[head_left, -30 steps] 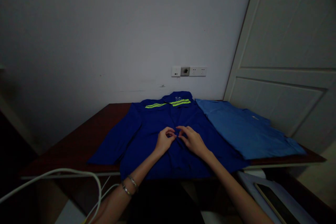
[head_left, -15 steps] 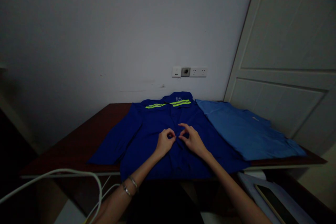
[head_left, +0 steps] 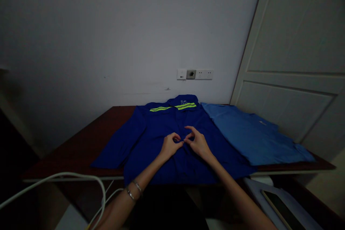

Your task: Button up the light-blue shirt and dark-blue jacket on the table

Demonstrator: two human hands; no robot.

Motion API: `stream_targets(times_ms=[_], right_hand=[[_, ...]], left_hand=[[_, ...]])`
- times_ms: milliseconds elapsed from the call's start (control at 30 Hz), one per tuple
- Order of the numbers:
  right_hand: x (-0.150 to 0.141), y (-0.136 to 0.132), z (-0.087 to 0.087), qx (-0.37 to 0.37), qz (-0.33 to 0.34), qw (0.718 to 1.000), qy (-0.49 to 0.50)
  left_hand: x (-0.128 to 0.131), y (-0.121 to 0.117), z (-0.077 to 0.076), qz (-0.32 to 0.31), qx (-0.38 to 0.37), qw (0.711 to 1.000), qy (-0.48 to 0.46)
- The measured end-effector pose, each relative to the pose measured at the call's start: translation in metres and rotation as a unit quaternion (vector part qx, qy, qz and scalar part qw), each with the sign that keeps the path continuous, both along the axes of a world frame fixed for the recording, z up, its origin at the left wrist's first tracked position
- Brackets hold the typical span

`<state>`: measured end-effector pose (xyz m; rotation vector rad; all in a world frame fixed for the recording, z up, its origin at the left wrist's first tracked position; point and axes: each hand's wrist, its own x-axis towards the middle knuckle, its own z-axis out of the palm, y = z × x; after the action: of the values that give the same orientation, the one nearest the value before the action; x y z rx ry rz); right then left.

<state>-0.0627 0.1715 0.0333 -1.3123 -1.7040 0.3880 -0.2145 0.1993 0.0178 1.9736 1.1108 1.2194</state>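
Note:
A dark blue work jacket (head_left: 159, 125) with yellow-green reflective stripes across the chest lies spread front up, its collar toward the wall. My left hand (head_left: 170, 146) is at the middle of its front opening, thumb and fingers pinching the jacket's edge. Right beside it, my right hand (head_left: 198, 143) pinches the same front placket with thumb and index finger, while another finger is raised. The fingertips of both hands almost meet. What small part of the placket lies between them is too dark and small to make out.
A folded lighter blue shirt (head_left: 242, 133) lies right of the jacket on the dark red table (head_left: 81, 140). White cables (head_left: 81, 175) loop at the front left. A phone-like dark slab (head_left: 281, 206) rests below the right edge. Wall sockets (head_left: 199, 74) sit behind.
My left hand's thumb has moved slightly right, closing the small gap to my right hand's fingertips. The jacket and the shirt lie as before.

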Motion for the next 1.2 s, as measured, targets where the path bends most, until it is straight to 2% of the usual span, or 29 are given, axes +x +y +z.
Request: stream_targets(times_ms=[200, 400, 533, 767, 1000, 1133, 1200], right_hand=[[0.0, -0.001, 0.0, 0.002, -0.007, 1.0, -0.002], [-0.001, -0.001, 0.0, -0.009, -0.024, 1.0, -0.013], [-0.001, 0.001, 0.002, -0.021, -0.033, 0.999, -0.022], [0.001, 0.004, 0.004, -0.044, -0.024, 0.999, -0.012], [0.005, 0.01, -0.001, -0.095, -0.007, 0.994, 0.056], [0.008, 0.016, -0.001, -0.137, 0.019, 0.987, 0.08], [0.01, 0.014, 0.002, -0.133, 0.04, 0.988, 0.074]], left_hand=[[-0.001, -0.006, 0.003, 0.02, 0.071, 0.994, 0.087], [-0.001, -0.005, 0.0, 0.02, 0.076, 0.985, 0.151], [-0.001, -0.005, -0.001, 0.017, 0.111, 0.975, 0.19], [-0.002, -0.009, 0.002, 0.009, 0.146, 0.968, 0.203], [-0.002, -0.01, 0.002, 0.008, 0.166, 0.964, 0.207], [-0.002, -0.011, 0.003, 0.013, 0.17, 0.962, 0.215], [-0.003, -0.01, 0.002, 0.018, 0.166, 0.963, 0.212]])
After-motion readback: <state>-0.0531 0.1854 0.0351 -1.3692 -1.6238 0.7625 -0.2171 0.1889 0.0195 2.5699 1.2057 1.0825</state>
